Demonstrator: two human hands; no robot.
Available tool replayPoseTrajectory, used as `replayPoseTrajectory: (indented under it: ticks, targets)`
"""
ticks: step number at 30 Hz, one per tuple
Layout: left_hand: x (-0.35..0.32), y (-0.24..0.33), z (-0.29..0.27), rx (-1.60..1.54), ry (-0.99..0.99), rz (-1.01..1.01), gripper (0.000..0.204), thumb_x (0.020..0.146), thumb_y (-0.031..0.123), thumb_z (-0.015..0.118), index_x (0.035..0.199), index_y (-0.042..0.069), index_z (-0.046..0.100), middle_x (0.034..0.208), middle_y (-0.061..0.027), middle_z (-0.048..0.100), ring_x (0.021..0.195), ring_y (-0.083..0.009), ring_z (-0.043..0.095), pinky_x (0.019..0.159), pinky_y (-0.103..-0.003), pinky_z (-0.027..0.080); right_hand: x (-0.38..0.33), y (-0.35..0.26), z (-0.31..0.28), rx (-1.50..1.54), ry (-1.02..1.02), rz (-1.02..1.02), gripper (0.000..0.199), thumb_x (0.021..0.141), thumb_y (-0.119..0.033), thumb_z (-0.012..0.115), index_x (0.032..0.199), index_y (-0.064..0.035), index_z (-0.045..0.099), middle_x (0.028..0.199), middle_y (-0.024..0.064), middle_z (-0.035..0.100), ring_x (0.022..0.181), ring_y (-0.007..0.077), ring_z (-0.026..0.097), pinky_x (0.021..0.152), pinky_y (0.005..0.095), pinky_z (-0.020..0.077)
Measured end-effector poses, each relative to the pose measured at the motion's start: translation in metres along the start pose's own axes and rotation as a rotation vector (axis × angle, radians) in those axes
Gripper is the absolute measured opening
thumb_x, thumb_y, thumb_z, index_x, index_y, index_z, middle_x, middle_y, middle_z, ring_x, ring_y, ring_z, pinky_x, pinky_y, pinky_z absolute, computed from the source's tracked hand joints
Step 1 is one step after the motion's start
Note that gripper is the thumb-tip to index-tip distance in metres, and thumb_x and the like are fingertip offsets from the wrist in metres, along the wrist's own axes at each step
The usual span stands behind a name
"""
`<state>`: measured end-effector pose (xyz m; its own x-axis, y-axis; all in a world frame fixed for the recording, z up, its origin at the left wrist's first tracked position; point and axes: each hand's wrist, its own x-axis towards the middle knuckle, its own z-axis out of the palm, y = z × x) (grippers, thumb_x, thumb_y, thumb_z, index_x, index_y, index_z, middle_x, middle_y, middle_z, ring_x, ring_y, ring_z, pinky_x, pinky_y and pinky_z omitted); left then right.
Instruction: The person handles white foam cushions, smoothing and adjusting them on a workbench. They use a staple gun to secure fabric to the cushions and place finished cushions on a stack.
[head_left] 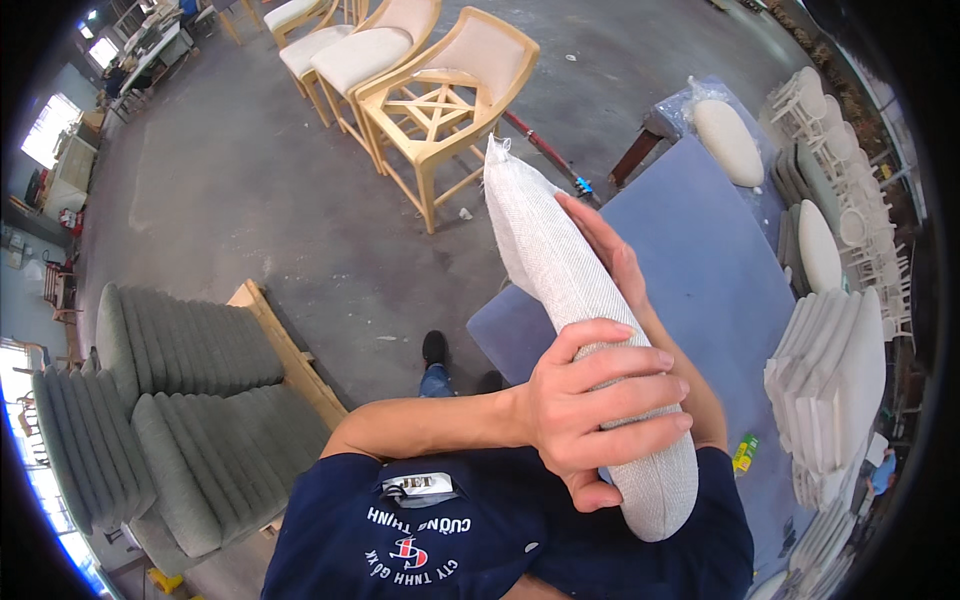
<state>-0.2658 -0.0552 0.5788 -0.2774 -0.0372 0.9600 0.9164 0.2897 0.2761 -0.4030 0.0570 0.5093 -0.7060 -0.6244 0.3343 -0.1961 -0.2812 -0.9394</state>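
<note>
A light grey fabric-covered seat cushion [560, 250] is held up on edge in front of my chest, its far end showing a loose, frayed fold of cloth. My left hand [605, 400] wraps over its near part, fingers curled across the edge and thumb underneath. On the cushion's right side lies my right hand [610, 245], partly hidden behind it, with its fingers pressed along the cover. Beneath the cushion is a blue-topped table [690, 250].
Dark grey cushions [215, 340] stand in rows on a wooden pallet [290, 350] at left. Wooden chairs [440, 110] stand ahead, the nearest without its seat pad. Light cushions [825, 380] are stacked at the table's right, near a small yellow-green packet [745, 453]. A pale round cushion [727, 142] lies beyond.
</note>
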Motion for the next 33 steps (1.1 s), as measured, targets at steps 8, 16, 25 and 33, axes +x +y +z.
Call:
replayPoseTrajectory:
  ticks: [8,16,25,33]
  targets:
    - [0.018,0.003,-0.009,-0.09,-0.226,-0.049,0.069,0.106,0.057,0.031,0.104,0.007,0.077,0.1,-0.0126,0.077,0.097,-0.0299,0.074,0.087,-0.044,0.051,-0.063,0.042,-0.035,-0.06,0.134,0.323,0.069,0.114,-0.049,0.04,0.158,0.0044,0.045,0.161,0.0173,0.049,0.15,0.0279,0.044,0.127,0.0398,0.0282]
    - [0.02,-0.075,-0.031,-0.028,-0.363,0.032,0.067,0.104,0.063,0.039,0.114,0.007,0.075,0.113,-0.0132,0.073,0.106,-0.0359,0.07,0.101,-0.054,0.052,-0.134,0.067,-0.07,-0.237,0.202,0.566,0.058,0.115,-0.038,0.042,0.157,0.0015,0.048,0.159,0.0166,0.053,0.148,0.0257,0.047,0.124,0.0388,0.0339]
    - [-0.075,-0.178,-0.024,-0.415,0.223,-1.221,0.068,0.111,0.055,0.034,0.136,-0.003,0.06,0.125,-0.018,0.069,0.122,-0.0259,0.064,0.109,-0.04,0.047,-0.19,0.048,-0.063,-0.113,0.311,1.235,0.078,0.114,-0.059,0.023,0.158,0.0014,0.047,0.156,0.0224,0.054,0.145,0.0316,0.054,0.121,0.0447,0.0412]
    - [-0.03,-0.102,0.064,-0.364,0.085,-1.035,0.049,0.115,0.041,0.035,0.116,-0.001,0.061,0.1,-0.01,0.067,0.091,-0.0164,0.063,0.085,-0.034,0.052,-0.177,0.006,-0.077,0.025,0.336,0.81,0.077,0.115,-0.06,0.018,0.161,-0.0032,0.044,0.152,0.0189,0.058,0.138,0.0264,0.058,0.12,0.0443,0.043]
